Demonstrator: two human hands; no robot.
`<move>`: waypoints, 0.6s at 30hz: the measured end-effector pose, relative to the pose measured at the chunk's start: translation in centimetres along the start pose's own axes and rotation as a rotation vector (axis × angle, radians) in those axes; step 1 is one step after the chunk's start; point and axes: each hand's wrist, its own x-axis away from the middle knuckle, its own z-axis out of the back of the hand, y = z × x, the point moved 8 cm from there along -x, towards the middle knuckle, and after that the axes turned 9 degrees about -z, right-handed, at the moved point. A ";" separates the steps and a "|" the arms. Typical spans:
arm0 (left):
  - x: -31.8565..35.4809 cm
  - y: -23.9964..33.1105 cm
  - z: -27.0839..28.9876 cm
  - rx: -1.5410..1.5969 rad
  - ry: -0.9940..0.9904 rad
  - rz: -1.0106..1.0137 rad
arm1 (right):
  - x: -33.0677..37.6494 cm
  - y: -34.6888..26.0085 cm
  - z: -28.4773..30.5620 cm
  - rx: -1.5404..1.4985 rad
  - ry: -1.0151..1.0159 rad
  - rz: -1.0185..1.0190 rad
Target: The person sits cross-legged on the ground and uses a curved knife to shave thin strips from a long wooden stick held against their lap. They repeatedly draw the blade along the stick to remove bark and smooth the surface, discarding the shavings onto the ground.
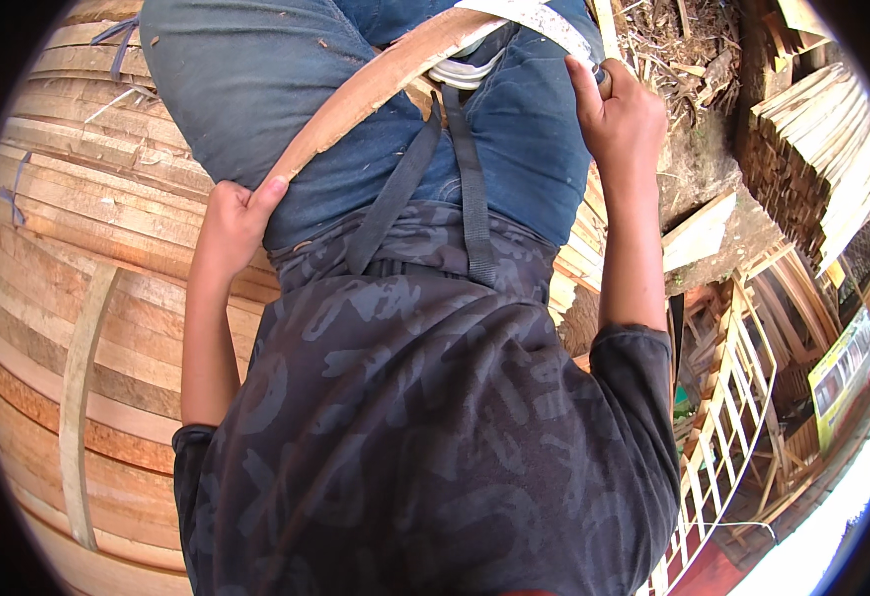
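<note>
A long strip of wood [375, 89] with a rough edge slants across my thighs, bowed in this view. My left hand [234, 223] pinches its near end, thumb along the top. In my right hand [626, 117], at the upper right, is the handle of a long pale-bladed knife [544, 22], fingers wrapped round it and thumb raised along it. The blade reaches left to the strip's far end and seems to meet it; whether it cuts in, I cannot tell. Between my knees shows a white-rimmed object [465, 72], partly hidden by the strip.
Stacked boards [107, 328] fill the left side, with a loose batten [85, 397] lying across them. Wood shavings [688, 60] cover the ground at upper right. Beyond are a pile of thin slats [817, 149] and a pale wooden lattice frame [738, 397]. Dark straps [474, 189] lie over my lap.
</note>
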 end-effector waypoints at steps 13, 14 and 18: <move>-0.1 0.3 -0.2 -0.003 -0.001 0.017 | -2.4 2.5 -0.1 0.136 0.027 -0.044; -0.1 0.2 -0.1 -0.003 0.001 0.018 | -2.7 3.2 -0.3 0.155 -0.004 -0.100; -0.3 -0.3 -0.1 0.007 -0.017 0.021 | -4.7 9.8 0.8 0.141 -0.026 -0.396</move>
